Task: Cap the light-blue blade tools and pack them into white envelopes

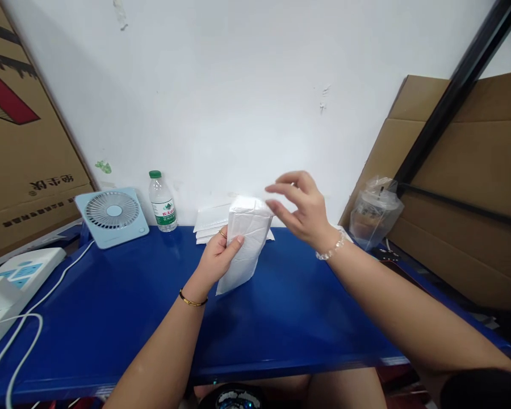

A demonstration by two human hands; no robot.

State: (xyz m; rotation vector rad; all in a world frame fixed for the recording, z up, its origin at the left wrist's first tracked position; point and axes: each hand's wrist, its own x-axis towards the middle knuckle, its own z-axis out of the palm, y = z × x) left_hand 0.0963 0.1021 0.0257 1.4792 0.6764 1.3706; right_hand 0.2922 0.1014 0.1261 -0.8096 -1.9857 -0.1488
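Note:
A white wrapped packet point(247, 238) stands tilted over the middle of the blue table, its lower end at or close to the tabletop. My left hand point(220, 254) grips its left side, thumb across the front face; the fingers behind are hidden. Beside the packet's top right corner is my right hand point(302, 207), fingers apart and bent, holding nothing that I can see. Its thumb tip comes very near the packet's upper edge; whether they touch I cannot tell. Behind the packet, several flat white packets point(208, 222) lie in a pile against the wall.
On the left stand a light blue fan point(114, 217), a water bottle point(163, 204) with a green cap, and a white power strip point(23, 284) with trailing cables. A bagged drink cup point(373, 211) is at the right. Cardboard point(464, 187) flanks the blue table point(153, 318).

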